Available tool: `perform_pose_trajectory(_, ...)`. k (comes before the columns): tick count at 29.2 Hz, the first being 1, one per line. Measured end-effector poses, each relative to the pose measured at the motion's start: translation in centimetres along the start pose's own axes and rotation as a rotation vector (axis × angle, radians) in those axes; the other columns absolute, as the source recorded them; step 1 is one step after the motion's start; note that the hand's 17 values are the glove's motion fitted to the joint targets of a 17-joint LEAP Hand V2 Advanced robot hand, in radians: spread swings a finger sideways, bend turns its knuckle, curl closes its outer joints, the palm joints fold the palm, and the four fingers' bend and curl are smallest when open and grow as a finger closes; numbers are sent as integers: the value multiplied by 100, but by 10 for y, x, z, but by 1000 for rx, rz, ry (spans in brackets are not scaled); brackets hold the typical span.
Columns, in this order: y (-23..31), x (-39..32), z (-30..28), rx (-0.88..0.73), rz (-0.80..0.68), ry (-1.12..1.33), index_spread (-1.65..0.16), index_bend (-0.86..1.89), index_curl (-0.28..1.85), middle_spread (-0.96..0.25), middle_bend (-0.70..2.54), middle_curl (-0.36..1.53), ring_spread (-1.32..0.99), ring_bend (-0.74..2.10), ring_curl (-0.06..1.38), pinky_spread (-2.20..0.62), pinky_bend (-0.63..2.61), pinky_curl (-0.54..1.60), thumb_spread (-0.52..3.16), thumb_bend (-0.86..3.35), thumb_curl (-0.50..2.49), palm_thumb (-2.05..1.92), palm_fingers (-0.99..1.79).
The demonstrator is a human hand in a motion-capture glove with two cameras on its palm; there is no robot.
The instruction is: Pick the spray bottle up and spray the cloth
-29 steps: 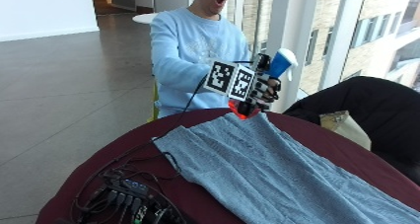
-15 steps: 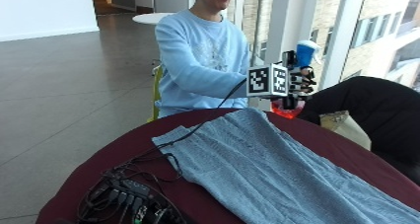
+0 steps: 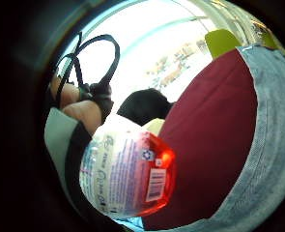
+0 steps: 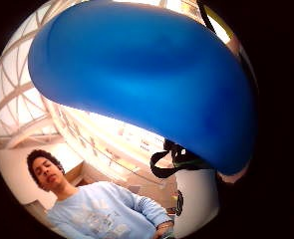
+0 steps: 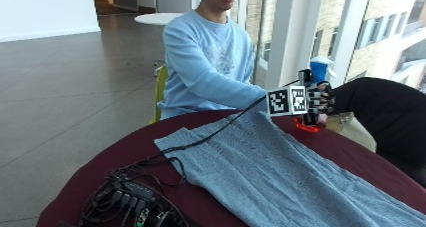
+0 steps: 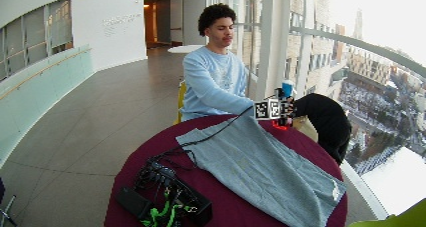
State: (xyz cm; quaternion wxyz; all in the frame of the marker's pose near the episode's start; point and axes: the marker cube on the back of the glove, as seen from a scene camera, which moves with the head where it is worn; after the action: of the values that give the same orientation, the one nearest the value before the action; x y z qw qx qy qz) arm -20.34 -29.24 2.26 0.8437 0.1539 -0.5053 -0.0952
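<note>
On the round dark red desk (image 5: 133, 152) a bundle of black cables and boxes (image 5: 130, 202) sits at the near left edge, and one cable runs from it up across the desk. Next to it lies the big grey-blue cloth (image 5: 266, 172), spread flat from the middle of the desk all the way to the right edge. I sit at the far side of the desk in my light blue sweater (image 5: 206, 62), and a bit of a yellow-green chair (image 5: 160, 87) shows behind me. Farther right, past the top edge of the cloth, my right hand (image 5: 318, 99) in its black glove is up in the air over the desk. My fingers (image 5: 326, 98) are curled around the spray bottle (image 5: 313, 102), and I hold it standing up. Its blue top (image 5: 320, 67) sticks out above my hand, and its orange-red bottom (image 5: 306, 127) is just over the red desk, beside the cloth, not on it. From my palm I see the bottle's clear body with a label and a barcode (image 3: 154, 185). Right of my hand, something big and black (image 5: 383, 112) sits next to the desk by the window.
</note>
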Motion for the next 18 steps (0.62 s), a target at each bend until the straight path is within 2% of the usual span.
perform_pose_trajectory(12, 8, 6, -6, -23, 37, 78, -19, 14, 35, -8, 42, 50, -7, 57, 39, 10, 17, 34, 104, -3, 51, 79, 112)
perform_pose_trajectory(18, 27, -2, -53, -30, 64, 239, -21, 8, 33, -8, 40, 49, -7, 53, 39, 12, 19, 34, 103, -7, 44, 64, 102)
